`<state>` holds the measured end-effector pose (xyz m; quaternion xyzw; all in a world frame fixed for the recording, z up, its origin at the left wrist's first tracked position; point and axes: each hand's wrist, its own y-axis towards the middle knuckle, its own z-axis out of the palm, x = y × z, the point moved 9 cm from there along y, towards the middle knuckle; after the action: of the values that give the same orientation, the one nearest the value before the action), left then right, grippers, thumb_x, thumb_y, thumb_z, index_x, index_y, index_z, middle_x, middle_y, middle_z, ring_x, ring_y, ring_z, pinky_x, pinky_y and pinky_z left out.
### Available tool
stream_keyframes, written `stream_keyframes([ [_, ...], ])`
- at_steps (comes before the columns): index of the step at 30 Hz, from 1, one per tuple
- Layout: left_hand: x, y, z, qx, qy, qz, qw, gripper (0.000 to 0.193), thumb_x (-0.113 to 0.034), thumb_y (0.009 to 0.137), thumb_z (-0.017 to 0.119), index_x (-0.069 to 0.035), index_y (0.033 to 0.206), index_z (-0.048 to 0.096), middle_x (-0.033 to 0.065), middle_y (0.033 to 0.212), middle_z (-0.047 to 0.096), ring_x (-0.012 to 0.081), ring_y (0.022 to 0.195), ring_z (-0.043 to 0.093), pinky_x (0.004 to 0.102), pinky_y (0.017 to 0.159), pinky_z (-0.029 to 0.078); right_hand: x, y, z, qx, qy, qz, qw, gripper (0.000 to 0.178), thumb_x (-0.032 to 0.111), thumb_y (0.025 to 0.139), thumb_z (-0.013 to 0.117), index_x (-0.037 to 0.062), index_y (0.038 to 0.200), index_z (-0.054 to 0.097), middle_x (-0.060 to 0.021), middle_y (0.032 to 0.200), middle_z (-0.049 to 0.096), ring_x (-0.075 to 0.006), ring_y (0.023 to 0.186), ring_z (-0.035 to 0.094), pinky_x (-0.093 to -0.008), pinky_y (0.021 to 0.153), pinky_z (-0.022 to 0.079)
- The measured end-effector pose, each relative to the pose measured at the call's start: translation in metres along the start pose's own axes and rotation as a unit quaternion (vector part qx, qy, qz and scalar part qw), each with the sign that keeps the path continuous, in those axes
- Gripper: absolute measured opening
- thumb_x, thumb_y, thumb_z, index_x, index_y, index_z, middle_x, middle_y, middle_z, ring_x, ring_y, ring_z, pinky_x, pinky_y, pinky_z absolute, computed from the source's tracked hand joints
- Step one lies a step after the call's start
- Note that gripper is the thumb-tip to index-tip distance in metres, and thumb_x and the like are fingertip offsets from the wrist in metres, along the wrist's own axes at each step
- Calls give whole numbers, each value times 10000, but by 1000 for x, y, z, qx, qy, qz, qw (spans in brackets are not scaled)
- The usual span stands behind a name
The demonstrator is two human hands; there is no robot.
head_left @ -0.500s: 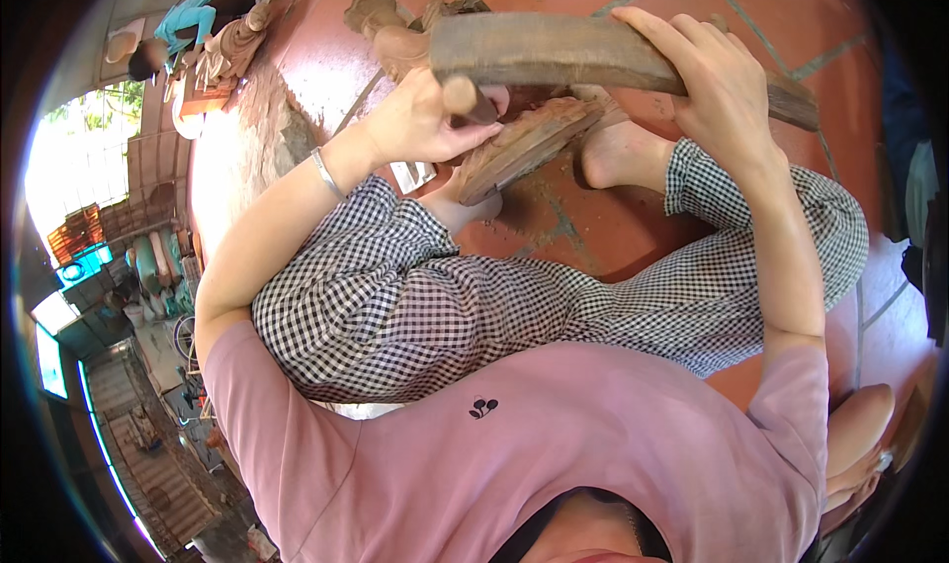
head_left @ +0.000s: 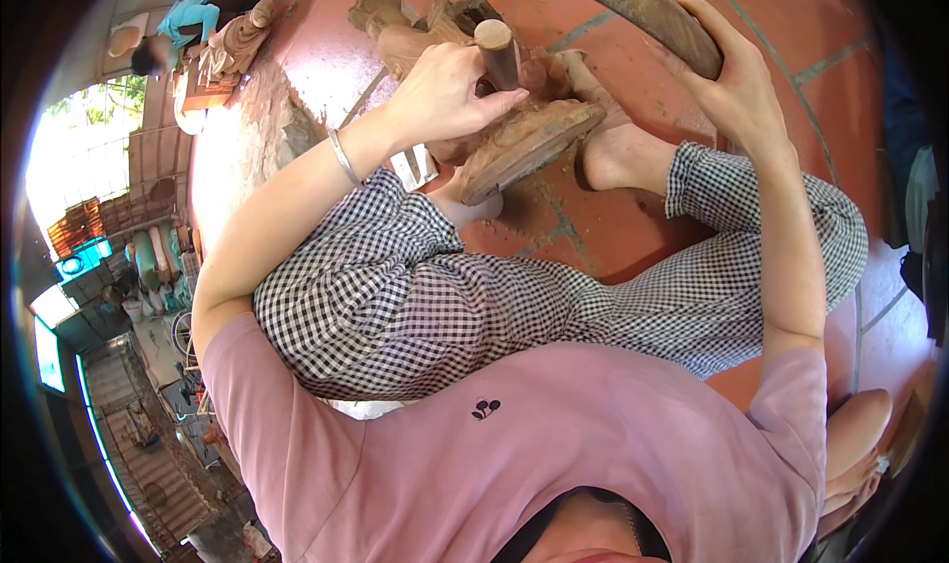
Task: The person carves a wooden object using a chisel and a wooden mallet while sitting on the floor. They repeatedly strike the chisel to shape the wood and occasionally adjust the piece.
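Observation:
My left hand is wrapped round the upright wooden handle of a chisel, whose round butt end points up; its blade is hidden. Below it, a brown carved wooden piece lies tilted between my bare feet, its rounded edge toward me. My right hand grips one end of a long, thick wooden mallet, raised to the upper right, apart from the chisel. The mallet's far end runs out of the top of the picture.
Beyond my left hand lies more of the carved wood. Red floor tiles surround my feet. At the upper left, a person in a blue top bends beside another carving. Someone's bare foot shows at the lower right.
The mallet has risen up and away from over the chisel, swinging toward the top right. My left hand has shifted slightly right and up, and the chisel handle stands more upright.

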<state>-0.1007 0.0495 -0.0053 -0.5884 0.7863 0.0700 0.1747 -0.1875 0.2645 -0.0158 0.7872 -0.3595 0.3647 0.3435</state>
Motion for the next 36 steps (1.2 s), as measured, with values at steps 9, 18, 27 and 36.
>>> stream_keyframes([
  [9,-17,5,-5,-28,46,49,997,246,-276,806,717,-44,825,635,142,703,664,342,664,650,423,613,525,22,-3,-5,-28,-76,-93,992,508,64,802,703,85,1294,576,-118,1143,671,-227,1068,649,-324,906,498],
  [18,-10,7,1,-9,53,11,998,246,-300,807,710,-68,829,632,115,702,673,336,674,659,431,627,534,18,-5,-7,-66,-106,-77,989,506,32,788,672,119,1279,589,-117,1188,662,-276,1092,644,-351,901,514],
  [27,-17,1,2,-40,94,25,994,360,-321,814,669,-13,987,601,187,667,636,370,627,653,454,562,534,9,-4,-4,-67,70,-67,993,469,37,849,709,19,1293,555,-91,1132,667,-151,1073,616,-285,922,474],
  [36,-15,0,4,-35,51,14,998,441,-274,782,666,-80,1176,623,175,669,642,374,652,659,477,595,536,11,-2,-9,-73,35,-62,995,451,-28,839,631,-3,1282,550,-123,1172,643,-184,1122,599,-295,955,450],
])
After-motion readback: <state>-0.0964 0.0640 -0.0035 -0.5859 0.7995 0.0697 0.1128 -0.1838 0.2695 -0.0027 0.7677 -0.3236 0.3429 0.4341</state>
